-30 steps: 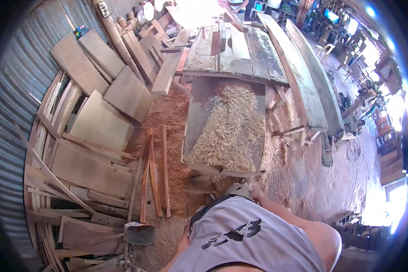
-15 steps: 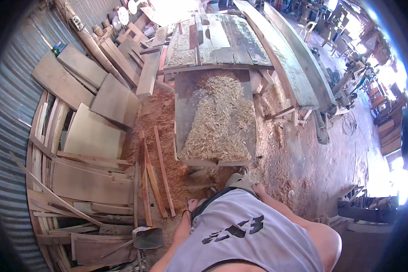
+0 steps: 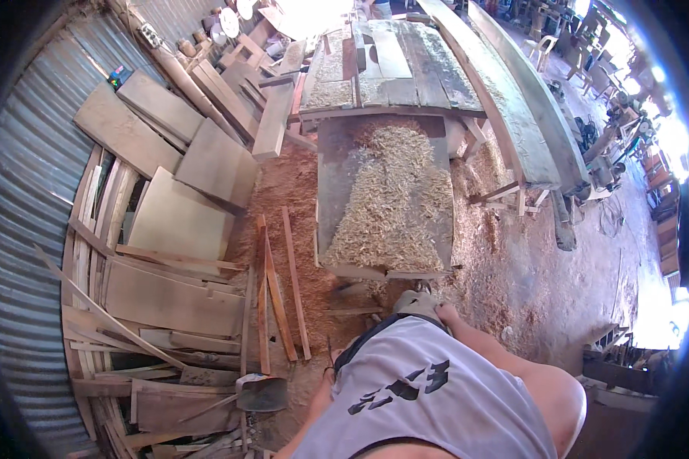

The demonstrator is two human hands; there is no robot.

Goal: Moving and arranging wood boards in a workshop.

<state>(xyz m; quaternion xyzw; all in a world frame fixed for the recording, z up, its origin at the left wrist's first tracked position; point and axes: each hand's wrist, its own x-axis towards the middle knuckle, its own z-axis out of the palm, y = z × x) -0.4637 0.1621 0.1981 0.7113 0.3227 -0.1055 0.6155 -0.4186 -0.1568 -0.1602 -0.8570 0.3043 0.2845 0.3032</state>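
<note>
My right hand (image 3: 446, 312) hangs at my right hip, beside my light-coloured shorts (image 3: 416, 304). Its fingers are too small and partly hidden to read. On the other side, my left hand (image 3: 332, 366) is low by my left hip, mostly hidden behind my grey sleeveless shirt (image 3: 436, 382). A thin dark band or cord shows near that wrist. Just ahead of me stands a low bench (image 3: 334, 176), its top heaped with pale wood shavings (image 3: 390, 199). Neither hand touches the bench.
To the left, boards and offcuts (image 3: 172, 298) lean along a corrugated metal wall (image 3: 23, 252). Narrow sticks (image 3: 296, 283) and a dark shovel blade (image 3: 262, 394) lie on the shavings-strewn floor. Beyond are a larger worktable (image 3: 429, 69) and long planks (image 3: 513, 115) on supports.
The whole view has shifted slightly, so the scene sits further right. My left hand has slipped further behind my shirt; my right hand stays by my hip.
</note>
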